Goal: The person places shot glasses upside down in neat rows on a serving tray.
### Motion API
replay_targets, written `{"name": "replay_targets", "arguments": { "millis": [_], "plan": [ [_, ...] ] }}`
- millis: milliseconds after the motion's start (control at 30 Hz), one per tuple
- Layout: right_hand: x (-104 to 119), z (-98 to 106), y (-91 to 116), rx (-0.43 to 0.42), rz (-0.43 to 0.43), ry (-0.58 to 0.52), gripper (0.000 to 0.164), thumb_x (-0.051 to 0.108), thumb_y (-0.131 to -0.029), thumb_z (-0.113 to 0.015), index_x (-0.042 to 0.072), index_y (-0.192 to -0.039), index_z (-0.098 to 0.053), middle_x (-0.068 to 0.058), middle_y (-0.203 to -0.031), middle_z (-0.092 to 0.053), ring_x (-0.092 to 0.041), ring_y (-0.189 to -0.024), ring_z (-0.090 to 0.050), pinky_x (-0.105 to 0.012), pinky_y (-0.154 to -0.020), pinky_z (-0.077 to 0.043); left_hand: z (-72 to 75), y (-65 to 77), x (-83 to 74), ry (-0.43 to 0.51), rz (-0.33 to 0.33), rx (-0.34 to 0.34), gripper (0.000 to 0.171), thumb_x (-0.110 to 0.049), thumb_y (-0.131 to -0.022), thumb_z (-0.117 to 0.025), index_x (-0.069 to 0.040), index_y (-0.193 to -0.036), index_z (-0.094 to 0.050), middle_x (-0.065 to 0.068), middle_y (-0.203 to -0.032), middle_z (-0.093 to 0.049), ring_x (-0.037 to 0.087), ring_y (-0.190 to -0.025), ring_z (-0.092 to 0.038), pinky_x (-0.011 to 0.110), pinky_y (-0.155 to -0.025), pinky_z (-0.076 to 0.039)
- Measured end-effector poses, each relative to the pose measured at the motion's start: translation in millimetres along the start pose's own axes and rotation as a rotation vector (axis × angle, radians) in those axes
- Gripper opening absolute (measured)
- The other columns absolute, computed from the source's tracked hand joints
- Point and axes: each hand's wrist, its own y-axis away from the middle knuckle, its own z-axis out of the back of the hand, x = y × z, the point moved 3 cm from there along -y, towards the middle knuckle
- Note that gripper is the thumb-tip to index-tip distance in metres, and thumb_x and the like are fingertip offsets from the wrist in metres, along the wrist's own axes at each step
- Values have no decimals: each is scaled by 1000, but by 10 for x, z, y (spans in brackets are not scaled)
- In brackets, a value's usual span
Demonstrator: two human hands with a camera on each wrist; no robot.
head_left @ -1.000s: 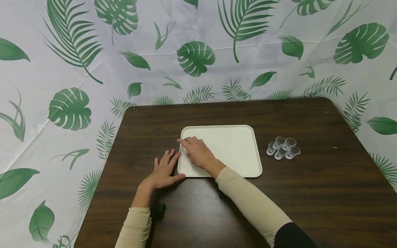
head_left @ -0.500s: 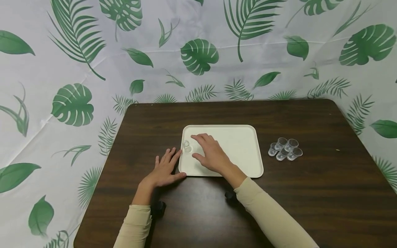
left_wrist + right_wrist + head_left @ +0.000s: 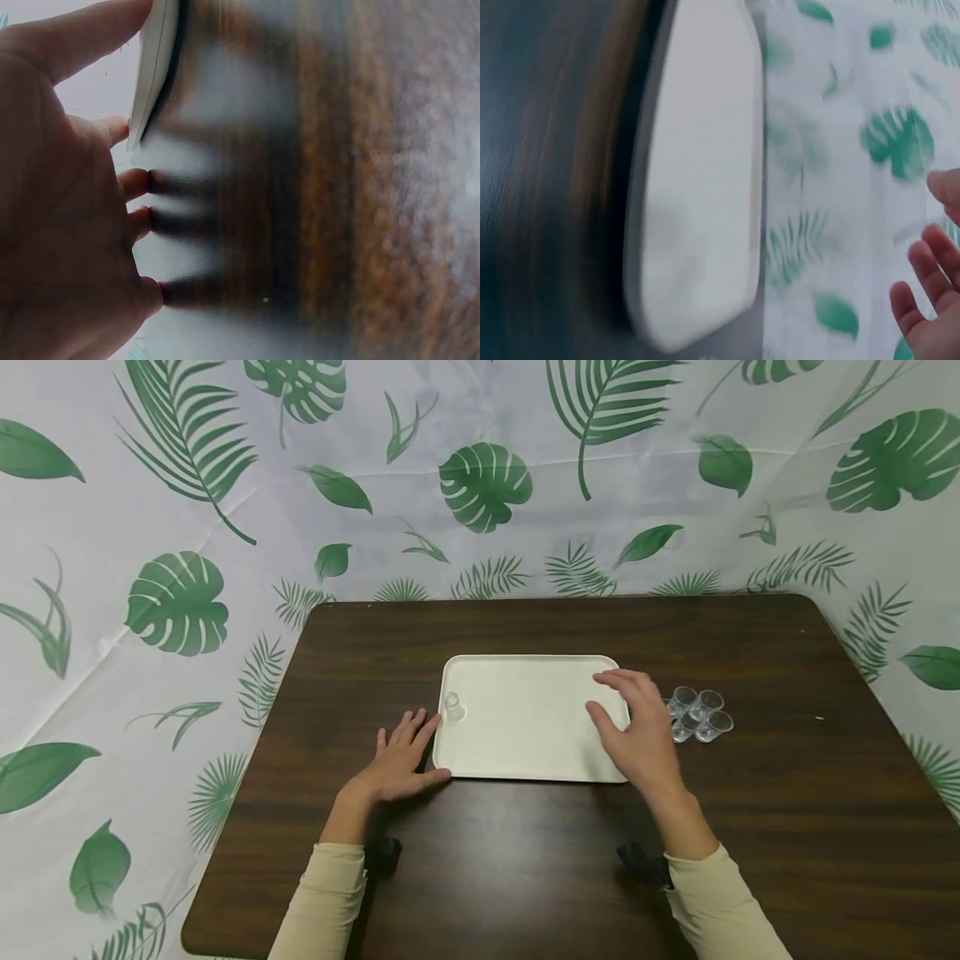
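Observation:
A cream rectangular tray (image 3: 525, 722) lies flat on the dark wooden table. Near its left edge, on the tray, stands one small clear cup (image 3: 453, 703). My left hand (image 3: 392, 767) rests spread at the tray's left side; its thumb and index finger touch the rim, and the other fingertips are on the table in the left wrist view. Above the tray's right end hovers my right hand (image 3: 643, 735), thumb and fingers apart and holding nothing. Just beyond it several small clear cups (image 3: 701, 712) sit grouped on the table, one partly hidden by the hand.
The brown wood-grain table (image 3: 810, 827) extends around the tray. A white cloth with green leaf prints (image 3: 486, 485) hangs behind and beside it. A tiny yellowish speck (image 3: 819, 717) lies right of the cups.
My right hand has let go of the small cup at the tray's left and swung rightward across the tray toward the grouped cups. The left hand has stayed at the tray's edge.

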Motion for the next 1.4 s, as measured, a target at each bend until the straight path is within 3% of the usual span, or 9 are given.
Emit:
{"name": "replay_targets", "arguments": {
  "millis": [133,267,433,600,667,800,1000,1400],
  "plan": [
    [-227,399,95,-198,-88,1,32,-7,-78,-75,-2,-109,-71,-15,-111,-64,-18,-100,-56,-22,-83,-38,3,-3,-18,5,-2,2,91,-54,-92,-60,-15,-159,-13,19,-162,-7,39,-148,1,71,-107,2],
    [-469,723,235,-288,-236,45,31,-5,-80,-72,-4,-110,-69,-9,-106,-60,-8,-96,-51,-20,-78,-37,-1,-8,-12,8,-11,-9,90,-52,-92,-61,-14,-159,-14,19,-162,-8,39,-148,0,71,-106,2],
    [-786,934,417,-279,-454,116,40,-2,-82,-67,0,-122,-64,1,-108,-54,-8,-97,-51,-20,-76,-39,-3,-1,7,2,-3,2,91,-54,-92,-59,-14,-159,-13,19,-162,-7,39,-148,2,71,-106,2],
    [-1001,1001,511,-215,-648,165,50,3,-84,-68,5,-133,-56,-6,-121,-56,-8,-101,-52,-16,-76,-41,9,1,-6,5,2,10,91,-54,-92,-59,-15,-160,-12,18,-163,-6,38,-148,2,70,-107,2],
    [-1077,998,509,-157,-700,174,55,5,-85,-69,6,-137,-52,-10,-128,-56,-15,-107,-55,-15,-76,-41,16,-2,-12,10,-3,2,90,-53,-93,-59,-15,-159,-13,19,-162,-7,39,-148,2,71,-106,2],
    [-1228,960,494,-48,-728,198,60,7,-86,-70,5,-142,-47,-16,-134,-56,-26,-113,-57,-12,-73,-38,23,3,-9,18,-9,-4,89,-51,-93,-60,-14,-159,-13,20,-162,-8,40,-148,1,72,-106,2],
    [-1330,904,525,57,-698,203,60,9,-87,-71,-2,-140,-45,-25,-131,-56,-36,-112,-56,-21,-75,-35,22,21,-7,32,-21,2,89,-52,-93,-60,-13,-159,-14,20,-162,-8,41,-148,1,72,-105,2],
    [-1427,840,509,80,-678,227,46,17,-90,-71,-4,-129,-57,-25,-124,-61,-37,-111,-58,-27,-77,-36,28,4,-25,28,-7,-8,88,-46,-93,-62,-11,-159,-15,21,-162,-8,42,-148,1,73,-105,1]
  ]
}}
